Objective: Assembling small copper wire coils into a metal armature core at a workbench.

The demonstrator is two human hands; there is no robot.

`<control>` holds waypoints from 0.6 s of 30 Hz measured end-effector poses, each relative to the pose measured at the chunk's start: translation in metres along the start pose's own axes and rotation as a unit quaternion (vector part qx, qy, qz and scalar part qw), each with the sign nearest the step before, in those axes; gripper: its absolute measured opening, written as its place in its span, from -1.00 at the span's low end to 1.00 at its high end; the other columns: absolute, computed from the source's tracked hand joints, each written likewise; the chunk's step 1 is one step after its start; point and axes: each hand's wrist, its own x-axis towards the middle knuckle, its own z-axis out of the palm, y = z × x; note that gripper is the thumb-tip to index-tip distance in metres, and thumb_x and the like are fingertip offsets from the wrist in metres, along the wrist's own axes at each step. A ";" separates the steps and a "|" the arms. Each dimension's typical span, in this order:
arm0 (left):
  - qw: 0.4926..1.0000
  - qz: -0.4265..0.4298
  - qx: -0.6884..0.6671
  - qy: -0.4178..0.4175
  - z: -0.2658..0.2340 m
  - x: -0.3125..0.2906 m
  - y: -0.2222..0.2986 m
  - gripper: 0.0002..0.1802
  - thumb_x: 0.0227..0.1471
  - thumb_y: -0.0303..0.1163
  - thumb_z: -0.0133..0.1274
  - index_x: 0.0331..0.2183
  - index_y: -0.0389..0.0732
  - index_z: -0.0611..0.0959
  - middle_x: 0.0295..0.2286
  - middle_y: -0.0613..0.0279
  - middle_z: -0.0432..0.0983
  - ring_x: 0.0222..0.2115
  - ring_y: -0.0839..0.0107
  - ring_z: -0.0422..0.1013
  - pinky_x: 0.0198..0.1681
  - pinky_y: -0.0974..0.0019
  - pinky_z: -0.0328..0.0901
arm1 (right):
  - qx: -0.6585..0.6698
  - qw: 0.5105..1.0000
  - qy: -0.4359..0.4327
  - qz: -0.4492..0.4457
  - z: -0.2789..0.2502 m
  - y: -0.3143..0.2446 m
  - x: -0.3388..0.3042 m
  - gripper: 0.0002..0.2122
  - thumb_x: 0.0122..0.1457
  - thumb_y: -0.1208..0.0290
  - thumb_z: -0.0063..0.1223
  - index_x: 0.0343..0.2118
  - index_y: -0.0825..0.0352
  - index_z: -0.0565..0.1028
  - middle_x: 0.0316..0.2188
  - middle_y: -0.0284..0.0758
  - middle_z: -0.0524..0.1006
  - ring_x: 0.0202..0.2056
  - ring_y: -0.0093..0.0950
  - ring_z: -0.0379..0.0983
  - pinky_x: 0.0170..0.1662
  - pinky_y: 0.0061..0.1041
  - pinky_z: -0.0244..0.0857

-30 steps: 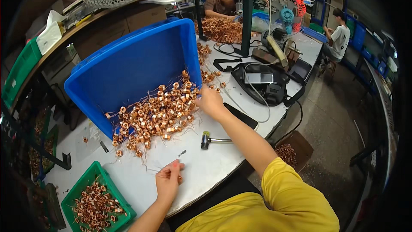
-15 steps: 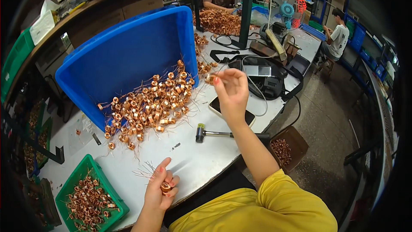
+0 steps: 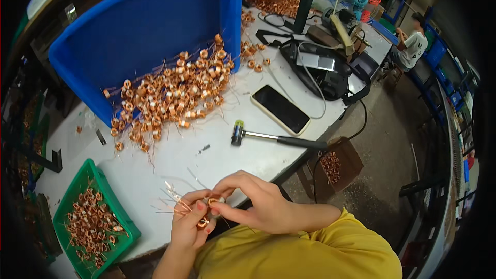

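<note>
Head view: Both hands are together at the near edge of the table [image 3: 232,168], in front of the yellow shirt [image 3: 310,250]. The right hand [image 3: 256,204] pinches a copper coil [image 3: 215,201] between thumb and fingers. The left hand [image 3: 185,230] meets this coil with its fingertips; a second coil [image 3: 203,222] sits in its curled fingers, and wire leads [image 3: 175,200] fan out past them. The exact contact between the fingertips is partly hidden.

The blue bin [image 3: 139,31] stands tilted, with a coil pile [image 3: 175,98] spilling from its mouth. The green tray [image 3: 133,236], at lower left, holds further coils [image 3: 95,222]. A hammer [image 3: 237,133] and a phone [image 3: 280,109] lie beyond the hands.

Step in hand, as judged: two-handed handling of one coil. The next move calls for a steady pinch and for keeping the fine leads untangled.
</note>
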 end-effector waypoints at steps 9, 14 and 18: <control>0.993 -0.062 -0.086 -0.041 0.000 -0.004 -0.007 -0.67 -0.07 -0.55 0.05 -0.19 -0.31 0.42 -0.35 0.05 0.42 -0.72 0.49 0.27 -0.83 0.60 0.13 | -0.112 0.991 -0.052 -0.055 0.005 0.015 -0.001 -0.78 -0.25 0.57 0.27 -0.48 0.37 0.47 -0.37 -0.29 0.47 -0.42 -0.53 0.33 -0.34 -0.62 0.24; 0.983 -0.093 -0.144 -0.068 0.002 -0.006 -0.012 -0.66 -0.11 -0.57 0.09 -0.21 -0.28 0.44 -0.30 0.01 0.45 -0.65 0.46 0.37 -0.85 0.62 0.09 | 0.042 0.994 -0.106 -0.001 -0.012 0.050 -0.007 -0.61 -0.36 0.56 0.33 -0.38 0.37 0.42 -0.28 -0.19 0.45 -0.34 -0.45 0.33 -0.26 -0.53 0.21; 0.972 -0.098 -0.194 -0.089 -0.005 -0.005 -0.013 -0.69 -0.14 -0.60 0.10 -0.25 -0.27 0.48 -0.30 -0.02 0.45 -0.61 0.41 0.41 -0.78 0.58 0.18 | 0.217 0.965 -0.109 0.097 -0.001 0.069 -0.020 -0.36 -0.43 0.50 0.39 -0.18 0.40 0.31 -0.26 -0.15 0.44 -0.29 -0.40 0.32 -0.22 -0.50 0.18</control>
